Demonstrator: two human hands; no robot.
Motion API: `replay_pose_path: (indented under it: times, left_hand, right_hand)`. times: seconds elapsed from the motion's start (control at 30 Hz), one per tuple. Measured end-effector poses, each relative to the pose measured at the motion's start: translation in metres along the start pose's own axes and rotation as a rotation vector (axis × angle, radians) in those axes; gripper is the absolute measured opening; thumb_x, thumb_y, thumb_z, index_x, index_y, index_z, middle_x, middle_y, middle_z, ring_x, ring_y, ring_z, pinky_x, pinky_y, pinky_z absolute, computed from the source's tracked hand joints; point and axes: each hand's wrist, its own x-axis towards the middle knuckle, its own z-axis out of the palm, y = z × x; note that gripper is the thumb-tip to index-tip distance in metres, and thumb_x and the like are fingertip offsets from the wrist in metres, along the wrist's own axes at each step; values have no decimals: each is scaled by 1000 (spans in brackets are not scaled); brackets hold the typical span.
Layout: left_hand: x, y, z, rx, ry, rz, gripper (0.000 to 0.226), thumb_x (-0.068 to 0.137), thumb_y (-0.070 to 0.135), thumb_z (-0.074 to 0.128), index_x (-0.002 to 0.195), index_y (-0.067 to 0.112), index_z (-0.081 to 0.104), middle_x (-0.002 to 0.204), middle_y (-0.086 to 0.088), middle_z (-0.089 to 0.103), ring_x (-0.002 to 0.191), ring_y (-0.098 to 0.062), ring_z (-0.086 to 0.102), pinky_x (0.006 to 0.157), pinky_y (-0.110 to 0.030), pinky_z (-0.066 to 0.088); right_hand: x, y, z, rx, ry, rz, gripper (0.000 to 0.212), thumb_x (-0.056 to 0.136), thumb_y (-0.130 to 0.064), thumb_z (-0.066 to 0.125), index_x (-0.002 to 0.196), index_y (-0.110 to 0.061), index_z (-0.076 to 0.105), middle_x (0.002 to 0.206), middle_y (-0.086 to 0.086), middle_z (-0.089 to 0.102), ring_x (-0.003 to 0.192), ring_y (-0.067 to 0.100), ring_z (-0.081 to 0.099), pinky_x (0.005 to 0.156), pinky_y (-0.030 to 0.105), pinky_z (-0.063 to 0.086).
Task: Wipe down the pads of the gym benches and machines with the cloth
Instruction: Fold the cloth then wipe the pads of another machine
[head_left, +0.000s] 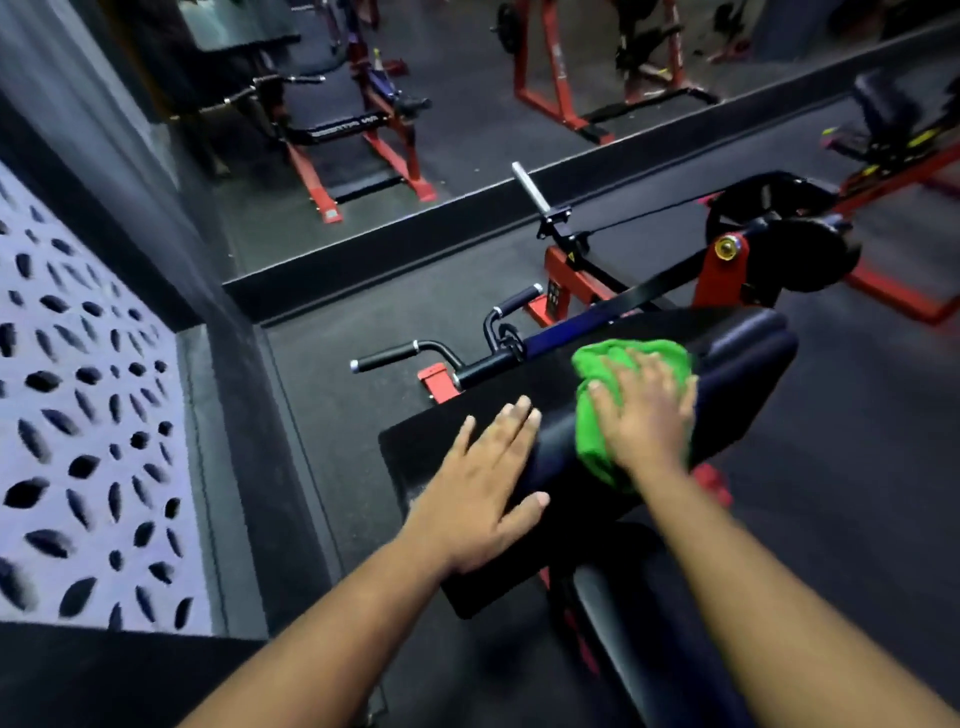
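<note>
On the black pad (597, 379), your right hand (647, 410) presses the green cloth (597, 431) flat, fingers straight, mid-wipe. Beside the cloth, your left hand (488, 488) rests released on the pad, steadying. Next, sweep toward the pad's unwiped far end.

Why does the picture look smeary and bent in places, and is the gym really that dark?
Head view: dim light, with a soft sheen along the black pad; the right hand and green cloth are smeared by motion, the left hand sharper; the wide lens bends the patterned wall panel and floor edges.
</note>
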Motion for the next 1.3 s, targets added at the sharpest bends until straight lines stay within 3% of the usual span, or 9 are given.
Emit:
replay_pose_path:
  times: [0.17,0.3,0.43,0.57,0.73,0.87,1.0,1.2,1.3]
  left_hand:
    - [-15,-27,-13,-363,242,-121,73,98,53,29,161,26,5,171,6,-2,156,-8,-3,125,-47,-4]
    - [-31,-41,-7,-253,108,-160,76,95,62,23,160,29,0,170,8,-5,155,-4,-7,125,-56,3]
    - [-31,-41,-3,-196,65,-148,79,95,66,18,162,29,-1,170,9,-8,154,-4,-11,126,-47,-5]
    - [-29,-43,-6,-223,2,-186,83,89,71,11,160,31,-7,169,11,-12,153,-2,-13,126,-40,-8]
    - [-23,-47,-11,-411,-35,-247,81,84,68,7,156,35,-11,161,21,-16,153,1,-11,126,-41,-5]
    - [-27,-46,-12,-315,-82,-186,82,84,71,6,157,38,-12,165,18,-17,153,-1,-12,126,-46,-2]
    - [-27,-45,-10,-104,-68,-80,83,87,74,9,160,38,-9,169,11,-13,155,-7,-12,125,-53,3]
    - [-25,-48,-9,-38,-119,-18,83,87,76,10,159,41,-9,170,10,-11,156,-11,-6,123,-57,11]
    - [-24,-47,-9,-7,-135,-24,81,86,77,7,159,44,-8,170,9,-9,157,-12,-3,123,-55,12]
  right_hand:
    - [-133,-124,29,40,33,-299,73,75,-43,46,144,-21,41,149,6,52,144,27,41,117,58,17]
    - [-113,-96,19,47,-124,-440,68,79,-57,50,142,-32,56,152,-1,50,145,22,40,123,54,7]
    - [-46,-54,3,-1,-99,-116,64,82,-69,38,134,-41,62,151,0,51,146,21,37,123,59,2]
    - [-72,-88,18,100,32,109,60,83,-60,39,134,-37,62,157,2,43,152,25,26,121,66,5]
    - [-175,-146,58,325,143,-44,71,83,-42,51,150,-42,30,165,6,27,155,28,12,124,55,-4]
    - [-154,-118,53,278,112,-83,62,98,-61,37,153,-34,39,168,5,22,157,24,7,123,57,-5]
    - [-99,-98,39,427,195,361,73,90,-62,33,157,-32,35,170,7,11,157,28,5,120,67,9]
    - [-185,-156,80,940,351,450,70,97,-70,36,155,-37,17,170,5,-4,154,-2,-6,124,21,2]
    - [-164,-146,77,939,356,470,71,94,-74,36,153,-38,19,169,7,-1,154,2,-3,120,14,-1]
